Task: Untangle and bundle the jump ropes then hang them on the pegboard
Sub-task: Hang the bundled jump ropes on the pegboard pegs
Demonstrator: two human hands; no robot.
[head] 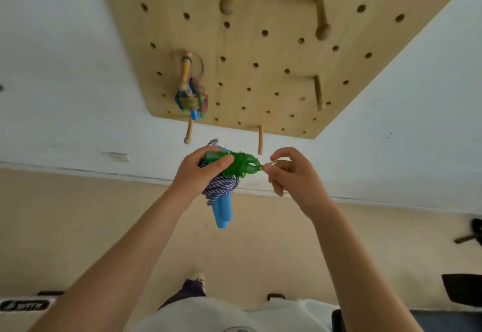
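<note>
One bundle (191,99) hangs on the pegboard (260,52) already, while our left hand (200,172) grips two more wound ropes (227,177) and our right hand (289,172) pinches the green loop (251,166), both unhung.

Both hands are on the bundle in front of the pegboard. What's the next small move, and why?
Probably pull the green loop open and lift it toward the bare peg just above. The left hand grips the wound bundle, the right hand pinches the loop's end, and one bundle already hangs on the pegboard.
</note>
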